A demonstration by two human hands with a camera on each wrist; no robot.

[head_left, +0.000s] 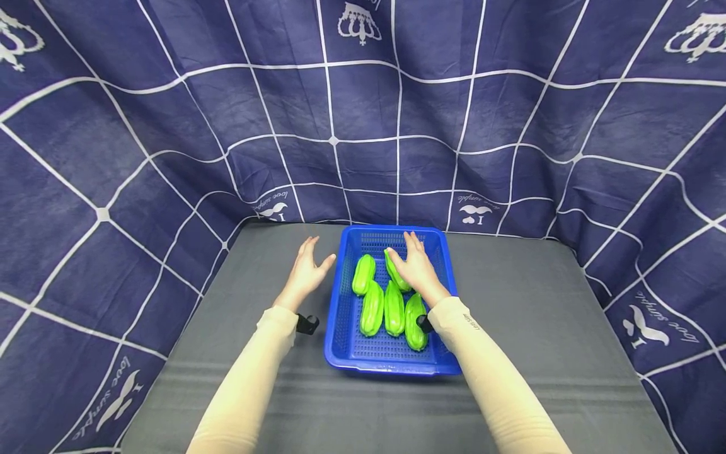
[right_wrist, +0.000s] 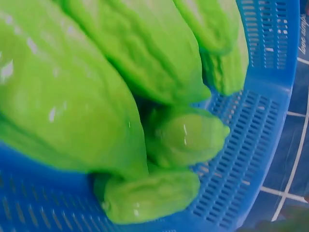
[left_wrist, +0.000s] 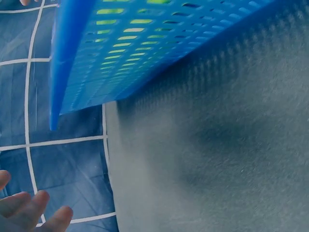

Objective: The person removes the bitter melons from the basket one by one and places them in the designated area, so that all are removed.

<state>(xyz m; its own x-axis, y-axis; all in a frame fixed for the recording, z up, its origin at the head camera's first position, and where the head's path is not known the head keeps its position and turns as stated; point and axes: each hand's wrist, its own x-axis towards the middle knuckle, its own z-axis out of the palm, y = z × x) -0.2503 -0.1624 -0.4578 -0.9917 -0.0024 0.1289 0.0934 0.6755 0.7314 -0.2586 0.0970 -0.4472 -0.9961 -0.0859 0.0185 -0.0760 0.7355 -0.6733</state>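
Several green ridged vegetables (head_left: 372,309) lie in a blue perforated basket (head_left: 336,321). Over the basket's back part, my right hand (head_left: 416,268) has its fingers extended and thumb apart, partly covering one vegetable; whether it touches that one I cannot tell. My left hand (head_left: 306,272) is outside the basket's left side, fingers spread and holding nothing. Left wrist view: fingers of my left hand (left_wrist: 34,215) show at the lower left, apart from the basket wall (left_wrist: 72,72). Right wrist view: the vegetables (right_wrist: 67,96) fill much of the picture, close together inside the basket (right_wrist: 270,92).
The basket stands on a grey tabletop (head_left: 527,296), which extends on both sides and in front of it. A dark blue curtain (head_left: 431,113) with white lines hangs behind and at both sides. Black straps with small devices (head_left: 308,324) are on both wrists, over cream sleeves.
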